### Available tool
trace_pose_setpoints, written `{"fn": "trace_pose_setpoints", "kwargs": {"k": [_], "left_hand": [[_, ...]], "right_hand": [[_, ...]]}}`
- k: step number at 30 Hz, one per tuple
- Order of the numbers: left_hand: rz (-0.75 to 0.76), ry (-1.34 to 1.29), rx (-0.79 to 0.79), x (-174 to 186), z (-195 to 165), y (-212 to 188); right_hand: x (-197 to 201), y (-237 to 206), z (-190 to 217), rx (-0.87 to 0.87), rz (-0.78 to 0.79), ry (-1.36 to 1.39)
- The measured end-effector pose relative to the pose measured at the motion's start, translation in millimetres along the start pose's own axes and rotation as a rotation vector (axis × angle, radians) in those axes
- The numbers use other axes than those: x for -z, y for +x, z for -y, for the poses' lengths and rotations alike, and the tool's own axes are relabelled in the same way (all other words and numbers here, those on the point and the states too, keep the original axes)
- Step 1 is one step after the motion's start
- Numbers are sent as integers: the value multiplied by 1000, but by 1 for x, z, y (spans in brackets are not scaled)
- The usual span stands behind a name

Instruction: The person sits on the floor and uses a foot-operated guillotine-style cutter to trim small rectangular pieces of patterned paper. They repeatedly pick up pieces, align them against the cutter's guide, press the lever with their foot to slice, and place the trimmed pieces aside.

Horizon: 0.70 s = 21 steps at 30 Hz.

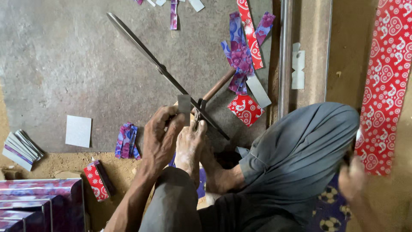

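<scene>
I sit on the floor with large metal shears (pixel 171 79) lying in front of me, one long handle reaching up-left, a brown wooden handle (pixel 219 84) pointing up-right. My foot (pixel 189 146) presses on the shears near the pivot. My left hand (pixel 159 137) pinches a small grey metal piece (pixel 184 103) right at the blades. My right hand (pixel 352 178) is at the lower right, blurred, touching the lower end of a long red patterned strip (pixel 384 86); how it grips is unclear.
Cut strips of purple floral and red patterned sheet (pixel 243 47) lie beyond the shears. A grey square (pixel 78 131), a stack of grey pieces (pixel 21 148), purple pieces (pixel 127 141) and a small red box (pixel 97 180) lie left. Purple boxes (pixel 40 204) stand bottom left. A metal rail (pixel 285 56) runs upright.
</scene>
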<state>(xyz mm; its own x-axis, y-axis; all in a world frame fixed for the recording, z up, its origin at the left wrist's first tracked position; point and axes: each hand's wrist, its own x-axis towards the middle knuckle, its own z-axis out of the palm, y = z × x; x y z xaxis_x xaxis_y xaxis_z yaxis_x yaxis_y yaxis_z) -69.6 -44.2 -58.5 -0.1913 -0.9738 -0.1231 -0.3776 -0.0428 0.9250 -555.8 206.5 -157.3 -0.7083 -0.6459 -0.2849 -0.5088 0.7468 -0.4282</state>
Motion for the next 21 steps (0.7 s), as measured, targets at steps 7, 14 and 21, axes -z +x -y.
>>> {"fn": "trace_pose_setpoints", "kwargs": {"k": [7, 14, 21], "left_hand": [[104, 177, -55, 30, -83, -8], [229, 285, -287, 20, -141, -2], [471, 0, -163, -31, -139, 7]], "right_hand": [[-58, -9, -76, -393, 401, 147], [-87, 35, -49, -399, 354, 253], [-118, 44, -45, -544, 445, 150]]}}
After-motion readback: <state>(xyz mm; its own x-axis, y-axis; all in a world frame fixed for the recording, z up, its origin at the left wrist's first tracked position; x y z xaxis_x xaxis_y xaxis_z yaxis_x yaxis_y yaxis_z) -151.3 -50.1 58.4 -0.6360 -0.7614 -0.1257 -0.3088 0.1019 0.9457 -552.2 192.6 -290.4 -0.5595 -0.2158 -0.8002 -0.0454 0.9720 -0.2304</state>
